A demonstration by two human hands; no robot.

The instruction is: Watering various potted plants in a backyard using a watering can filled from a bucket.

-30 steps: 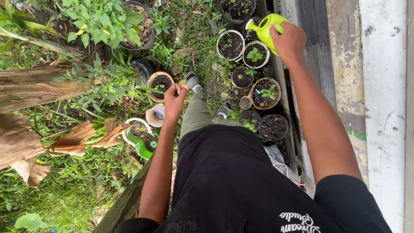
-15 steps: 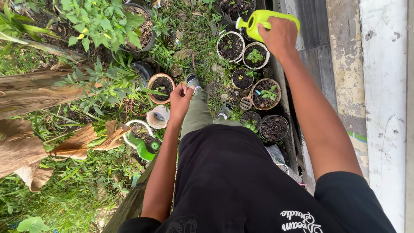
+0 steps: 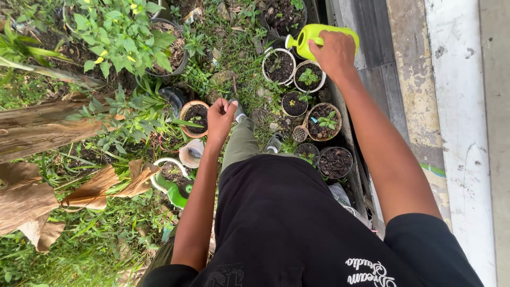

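- Right hand (image 3: 333, 52) is gripping the lime-green plastic watering can (image 3: 311, 38) by its handle, fingers wrapped fully round it, at the far right of the scene beside the weathered grey board wall (image 3: 372, 32).
- The can's long axis is running roughly left-right, with the spout (image 3: 290, 41) pointing left and tipping slightly down, away from the hand.
- The spout tip is hanging over the far edge of the white-rimmed round pot of dark soil (image 3: 278, 65); the can body is sitting above and just right of it. No water stream is visible.
- The small white pot with a green seedling (image 3: 308, 75) is lying directly nearward of the can, just below the right hand's knuckles.
- More of the cluster is sitting nearer: a small black pot with a yellow flower (image 3: 293, 103), a terracotta-coloured pot with a leafy seedling (image 3: 324, 121) and a black pot of bare soil (image 3: 335, 161).
- Left hand (image 3: 220, 117) is closed in a loose fist; whether it is pinching anything I cannot tell. It is hovering above the grass, just right of the brown round pot of dark soil (image 3: 195, 117).
- The right hand is clearly the nearer one to the white-pot cluster; the left hand is well apart from it, across the person's olive trouser leg (image 3: 241, 143).
- A second watering can in darker green with a white loop handle (image 3: 172, 186) is lying on the grass near the left forearm, untouched.
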